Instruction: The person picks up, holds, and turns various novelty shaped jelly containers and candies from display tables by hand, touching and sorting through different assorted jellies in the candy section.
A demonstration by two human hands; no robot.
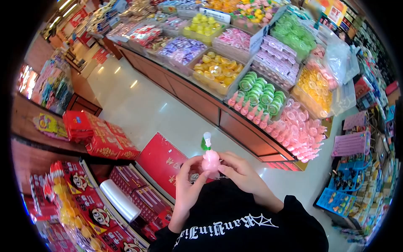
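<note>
A small pink rounded container (211,161) with a white top and a green piece beside its neck is held upright in front of the black shirt. My left hand (189,181) closes on its left side, thumb and fingers against it. On the other side my right hand (238,171) grips it as well, with the thumb near its lower right. The fingers partly cover its lower part, and any label there is hidden.
A long display counter (168,78) carries bins of candy, with pink bottle-shaped items (300,130) at its near corner. Red boxes (100,136) and packed snacks (98,214) stand at left. Hanging goods (351,143) fill the right side.
</note>
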